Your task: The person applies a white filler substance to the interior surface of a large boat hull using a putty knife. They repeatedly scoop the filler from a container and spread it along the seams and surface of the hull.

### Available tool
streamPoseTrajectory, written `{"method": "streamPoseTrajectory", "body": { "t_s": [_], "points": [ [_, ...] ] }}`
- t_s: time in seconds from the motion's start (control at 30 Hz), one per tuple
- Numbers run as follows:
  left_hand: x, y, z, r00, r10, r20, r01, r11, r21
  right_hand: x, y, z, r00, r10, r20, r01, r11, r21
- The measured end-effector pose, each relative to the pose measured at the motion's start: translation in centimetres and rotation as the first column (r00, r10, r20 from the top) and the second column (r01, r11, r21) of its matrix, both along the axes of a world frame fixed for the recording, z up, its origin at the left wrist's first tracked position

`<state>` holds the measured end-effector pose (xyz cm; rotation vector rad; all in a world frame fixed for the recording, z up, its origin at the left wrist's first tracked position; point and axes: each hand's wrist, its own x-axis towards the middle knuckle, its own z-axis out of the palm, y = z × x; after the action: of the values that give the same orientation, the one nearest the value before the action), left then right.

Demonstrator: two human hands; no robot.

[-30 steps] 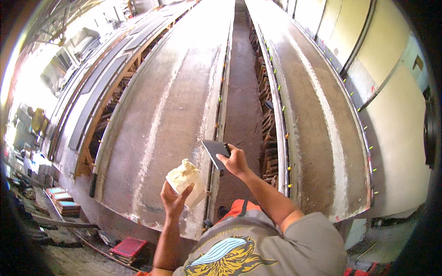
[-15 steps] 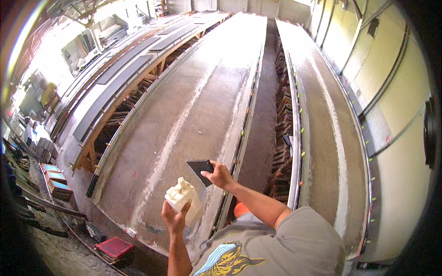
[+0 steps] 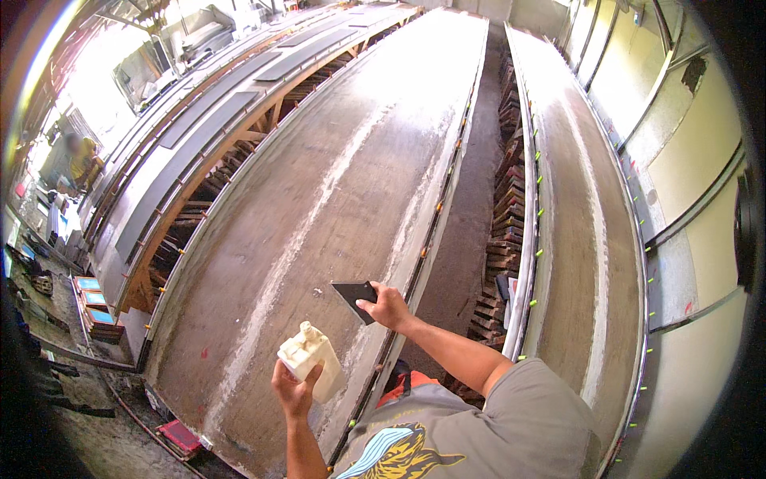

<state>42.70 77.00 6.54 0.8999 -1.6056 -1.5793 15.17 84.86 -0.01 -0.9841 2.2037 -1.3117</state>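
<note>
Over the near part of a long printing table [image 3: 295, 199], my left hand [image 3: 294, 391] is closed round a whitish plastic jug [image 3: 321, 359], which is tilted with its neck up. My right hand [image 3: 389, 306] grips the edge of a flat, dark four-sided plate [image 3: 349, 298], thumb on its face. What kind of plate it is, I cannot make out. Jug and plate are held apart, the plate higher and to the right. Pale streaks run lengthwise along the brownish tabletop beneath them.
A narrower long table [image 3: 566, 239] stands to the right, beyond an aisle [image 3: 451, 263] and stacked frames [image 3: 507, 207]. On the left, another table [image 3: 152, 215] carries dark panels. A red frame [image 3: 179, 437] lies by the near left corner. Far left, a person [image 3: 82, 164] is visible.
The view has shifted, with the tables appearing farther right at the back. Both hands keep their hold on the jug and the plate, almost unchanged in position.
</note>
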Motion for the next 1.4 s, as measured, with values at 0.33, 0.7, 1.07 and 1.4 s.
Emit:
{"method": "streamPoseTrajectory", "body": {
  "t_s": [0.33, 0.7, 1.07, 1.4],
  "points": [
    [-12.6, -2.8, 0.0, 0.980, -0.178, 0.092, 0.180, 0.984, -0.012, -8.6, 0.6, -0.5, 0.984, -0.150, 0.095, 0.158, 0.984, -0.079],
    [-32.3, -5.7, -1.0, 0.991, -0.104, 0.079, 0.106, 0.994, -0.020, -29.8, -4.8, -1.4, 0.981, -0.021, 0.191, 0.032, 0.998, -0.055],
    [-50.2, -7.0, -1.1, 0.995, -0.087, 0.053, 0.081, 0.992, 0.097, -47.5, -5.2, -1.1, 0.991, -0.046, 0.127, 0.046, 0.999, 0.000],
    [-63.9, -8.8, -2.1, 0.984, -0.145, 0.106, 0.143, 0.989, 0.023, -59.7, -6.9, -2.1, 0.986, -0.066, 0.155, 0.078, 0.994, -0.076]
  ]
}}
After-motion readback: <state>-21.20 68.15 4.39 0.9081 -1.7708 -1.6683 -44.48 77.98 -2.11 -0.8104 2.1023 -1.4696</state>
